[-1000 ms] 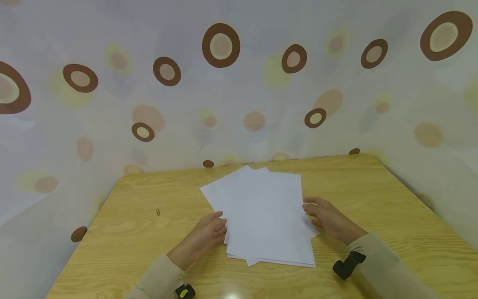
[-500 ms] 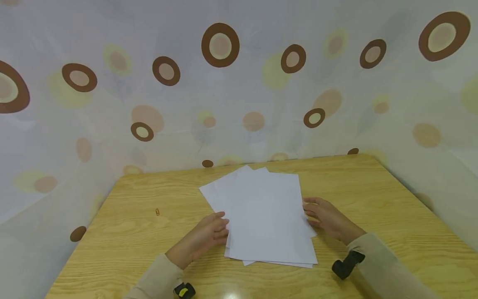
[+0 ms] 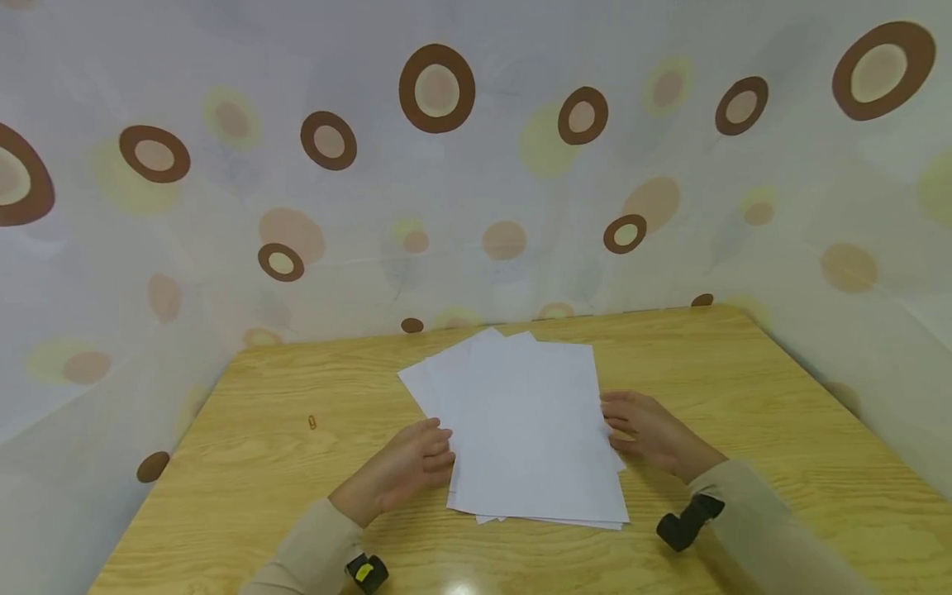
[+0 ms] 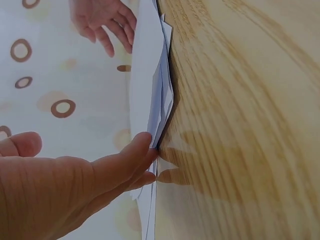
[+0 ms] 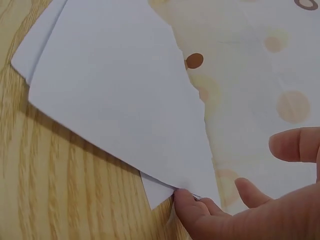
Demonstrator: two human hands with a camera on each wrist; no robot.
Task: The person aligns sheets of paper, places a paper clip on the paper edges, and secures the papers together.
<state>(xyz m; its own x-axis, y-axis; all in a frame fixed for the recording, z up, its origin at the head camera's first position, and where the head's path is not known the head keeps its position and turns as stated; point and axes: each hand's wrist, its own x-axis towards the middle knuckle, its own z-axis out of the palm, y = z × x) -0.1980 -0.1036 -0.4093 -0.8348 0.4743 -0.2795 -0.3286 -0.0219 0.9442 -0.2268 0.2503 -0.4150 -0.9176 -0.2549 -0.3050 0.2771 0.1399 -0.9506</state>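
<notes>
A loose stack of white paper sheets point(image 3: 531, 430) lies on the wooden table, fanned at different angles. My left hand point(image 3: 405, 463) is at the stack's left edge, its fingers extended against the sheets. In the left wrist view, the fingertips meet the paper edges point(image 4: 161, 95), where the layers bulge slightly apart. On the opposite side, my right hand point(image 3: 654, 434) touches the right edge with loosely bent fingers. The right wrist view has its fingertips point(image 5: 185, 200) at the edge beside a protruding lower corner, thumb held away from the paper.
An orange paper clip point(image 3: 312, 422) lies on the wooden table point(image 3: 260, 496), left of the stack. Behind and on both sides hangs a pale curtain-like sheet point(image 3: 357, 207) with brown rings and dots. Each sleeve carries a black wrist device point(image 3: 687, 522).
The hands stay at both sides of the stack. The lower sheets have shifted slightly inward, so the corners jutting out at the bottom and right show less.
</notes>
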